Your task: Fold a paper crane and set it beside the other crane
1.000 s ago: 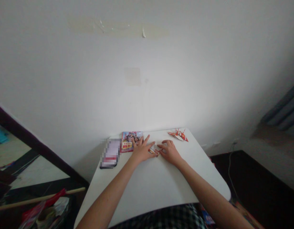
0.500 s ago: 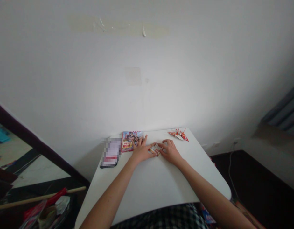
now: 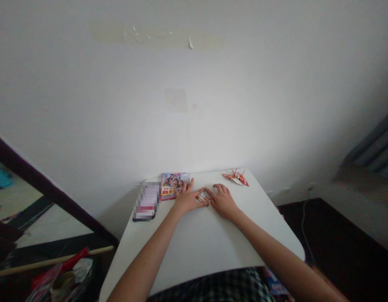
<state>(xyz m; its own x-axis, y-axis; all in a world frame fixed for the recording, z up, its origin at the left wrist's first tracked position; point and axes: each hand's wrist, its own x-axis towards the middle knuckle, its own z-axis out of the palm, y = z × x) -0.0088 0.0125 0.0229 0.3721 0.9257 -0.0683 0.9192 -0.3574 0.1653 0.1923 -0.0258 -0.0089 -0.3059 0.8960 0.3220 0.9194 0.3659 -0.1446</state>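
A small piece of folded printed paper [image 3: 203, 196] lies on the white table between my hands, partly covered by fingers. My left hand [image 3: 187, 200] is spread wide, its thumb and index finger resting on the paper's left and near edges. Some of its other fingers reach over a colourful printed flyer [image 3: 169, 186]. From the other side, my right hand [image 3: 224, 200] has its bent fingers and thumb at the paper's right edge, apparently pinching it. Towards the far right of the table sits a red and white folded paper crane [image 3: 236, 178].
A pixelated phone [image 3: 147, 202] lies at the left edge of the white table [image 3: 197, 243]. The wall [image 3: 194, 138] rises right behind the table. On the floor at left are a wooden stick [image 3: 99, 251] and a bag with odds and ends. A cable [image 3: 303, 226] hangs at right.
My right hand's fingers have shifted slightly left over the paper, covering more of its right side. My left hand stays nearly in place, and the crane, flyer and phone have not moved.
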